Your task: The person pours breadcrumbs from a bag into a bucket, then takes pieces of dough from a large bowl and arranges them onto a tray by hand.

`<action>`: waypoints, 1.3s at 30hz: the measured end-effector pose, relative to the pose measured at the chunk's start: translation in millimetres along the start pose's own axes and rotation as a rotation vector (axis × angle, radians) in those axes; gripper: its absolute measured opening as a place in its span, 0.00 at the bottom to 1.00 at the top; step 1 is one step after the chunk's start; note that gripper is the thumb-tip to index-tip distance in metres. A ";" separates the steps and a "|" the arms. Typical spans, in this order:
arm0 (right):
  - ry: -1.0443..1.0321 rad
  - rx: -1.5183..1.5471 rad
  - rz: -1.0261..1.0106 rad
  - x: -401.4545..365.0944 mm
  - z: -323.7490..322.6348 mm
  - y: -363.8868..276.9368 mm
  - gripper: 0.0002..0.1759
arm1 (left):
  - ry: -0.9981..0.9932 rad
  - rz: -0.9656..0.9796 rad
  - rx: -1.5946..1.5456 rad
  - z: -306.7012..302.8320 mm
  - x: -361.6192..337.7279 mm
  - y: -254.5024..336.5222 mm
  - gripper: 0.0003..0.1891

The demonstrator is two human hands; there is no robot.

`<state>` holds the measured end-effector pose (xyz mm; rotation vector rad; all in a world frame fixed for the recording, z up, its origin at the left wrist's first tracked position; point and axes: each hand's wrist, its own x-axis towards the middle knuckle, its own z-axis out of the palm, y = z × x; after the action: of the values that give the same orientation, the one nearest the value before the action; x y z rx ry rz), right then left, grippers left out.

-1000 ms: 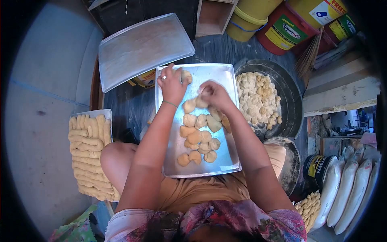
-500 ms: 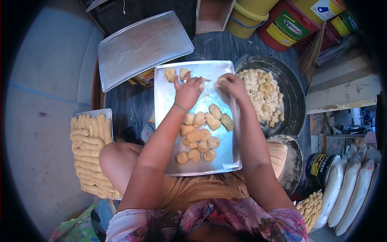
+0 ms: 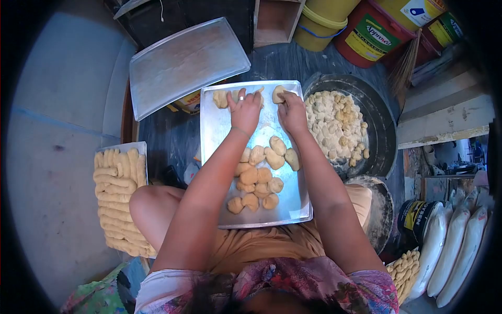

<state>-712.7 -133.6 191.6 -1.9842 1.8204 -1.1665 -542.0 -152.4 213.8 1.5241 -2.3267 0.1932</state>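
A metal tray (image 3: 217, 131) rests across my lap with several dough pieces (image 3: 249, 175) grouped on its near half. My left hand (image 3: 246, 112), with a ring on one finger, lies open near the tray's far edge. Its fingers are spread beside a dough lump (image 3: 220, 99), and they partly cover other dough there. To its right, my right hand (image 3: 293, 114) has its fingers closed around a small dough piece (image 3: 278, 94) on the tray. Part of that piece is hidden by the fingers.
At right stands a wide dark basin (image 3: 380, 123) of floury dough lumps (image 3: 334, 125). A second tray (image 3: 188, 65) is tilted at the far left. Dough ropes (image 3: 120, 199) fill a tray by my knee. Buckets (image 3: 374, 36) line the back; long plastic-wrapped packs (image 3: 460, 256) stand at right.
My right hand has moved slightly left and brought a dough piece into view on the tray's far part. My left hand has shifted a little, staying over the dough at the far edge.
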 end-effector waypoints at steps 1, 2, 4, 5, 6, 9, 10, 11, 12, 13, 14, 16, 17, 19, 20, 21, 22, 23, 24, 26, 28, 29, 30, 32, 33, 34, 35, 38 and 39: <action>0.004 0.049 0.007 0.5 -2.3 -0.6 0.22 | -0.045 -0.012 0.017 -0.5 7.5 2.7 0.24; 0.050 0.070 0.001 -0.3 -3.2 -2.0 0.23 | -0.090 -0.024 0.033 -1.0 14.8 5.5 0.24; 0.141 0.110 -0.012 -2.7 -4.2 -8.5 0.23 | -0.068 -0.034 0.044 0.1 19.1 12.9 0.24; 0.099 0.007 -0.037 -2.9 -4.7 -12.1 0.23 | -0.002 -0.036 0.042 2.5 18.1 16.0 0.24; 0.057 -0.095 -0.063 -2.6 -4.7 -15.8 0.23 | 0.064 -0.038 0.042 4.7 17.1 17.2 0.24; -0.098 -0.140 -0.050 3.8 -0.6 -11.3 0.24 | -0.063 0.066 0.157 16.6 9.3 9.3 0.24; -0.138 -0.109 -0.042 8.1 0.5 -7.3 0.24 | -0.072 0.078 0.173 16.4 9.3 6.4 0.25; -0.178 -0.080 -0.036 9.5 1.9 -4.4 0.25 | -0.081 0.090 0.187 16.4 10.9 3.7 0.25; -0.168 -0.070 -0.047 8.4 3.8 -2.3 0.24 | -0.088 0.102 0.200 16.5 12.5 2.1 0.25; -0.156 -0.061 -0.057 8.0 4.1 -2.2 0.24 | -0.114 0.097 0.205 15.1 14.5 1.6 0.25; -0.142 -0.053 -0.068 7.9 3.6 -2.2 0.24 | -0.138 0.095 0.210 13.3 17.3 1.7 0.25; -0.021 -0.041 -0.111 5.1 0.8 -6.5 0.22 | -0.082 0.066 0.131 11.0 19.9 2.8 0.24; 0.041 -0.034 -0.133 2.5 -1.5 -10.4 0.21 | -0.005 0.038 0.048 10.7 18.0 2.8 0.23; -0.005 0.068 -0.045 -8.9 -21.0 -24.2 0.21 | 0.079 -0.035 -0.086 6.6 8.0 -1.7 0.23; -0.030 0.121 -0.001 -15.7 -34.4 -34.6 0.21 | 0.086 -0.080 -0.137 -0.5 0.4 -7.3 0.23; -0.186 0.171 0.075 -25.1 -45.7 -43.2 0.21 | 0.095 -0.125 -0.187 -10.4 -8.1 -11.9 0.23; -0.343 0.220 0.152 -35.9 -57.0 -50.5 0.21 | -0.074 -0.223 -0.205 -41.9 -15.3 -9.9 0.21; -0.502 0.268 0.229 -43.2 -63.0 -52.4 0.21 | -0.206 -0.249 -0.379 -48.1 -26.4 -17.2 0.21; -0.513 0.260 0.191 -50.4 -60.7 -46.4 0.21 | -0.342 -0.275 -0.554 -53.5 -38.2 -27.0 0.21; -0.530 0.241 0.113 -62.9 -56.0 -37.2 0.21 | -0.572 -0.225 -0.727 -58.1 -56.6 -35.8 0.20; -0.556 0.326 0.278 -58.6 -59.3 -31.2 0.20 | -0.746 -0.072 -0.715 -61.2 -68.0 -38.2 0.19; -0.565 0.369 0.357 -52.9 -61.2 -31.6 0.19 | -0.768 -0.105 -0.707 -66.3 -69.6 -39.7 0.18; -0.423 0.501 0.355 -53.5 -51.3 -23.8 0.18 | -0.789 -0.137 -0.699 -71.5 -69.8 -41.4 0.17; -0.276 0.674 0.448 -42.8 -38.6 -27.0 0.18 | -0.829 -0.258 -0.710 -73.2 -71.2 -50.6 0.14; -0.202 0.758 0.497 -37.2 -31.7 -30.5 0.18 | -0.709 -0.315 -0.740 -70.3 -73.5 -59.2 0.14; -0.156 0.740 0.439 -30.1 -28.4 -41.4 0.17 | -0.590 -0.370 -0.768 -67.4 -76.0 -68.1 0.14; -0.146 0.748 0.408 -23.9 -18.2 -50.6 0.17 | -0.470 -0.423 -0.794 -65.4 -76.1 -72.1 0.14; -0.203 0.666 0.321 -10.7 14.0 -76.7 0.19 | -0.064 -0.599 -0.715 -56.0 -67.4 -80.0 0.15; -0.279 0.568 0.296 -8.8 23.2 -83.7 0.21 | -0.021 -0.508 -0.643 -53.4 -69.6 -80.9 0.16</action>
<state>-634.1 -115.5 225.1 -1.4194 1.3831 -1.0905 -432.1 -109.7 232.0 1.6732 -1.6776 -0.6333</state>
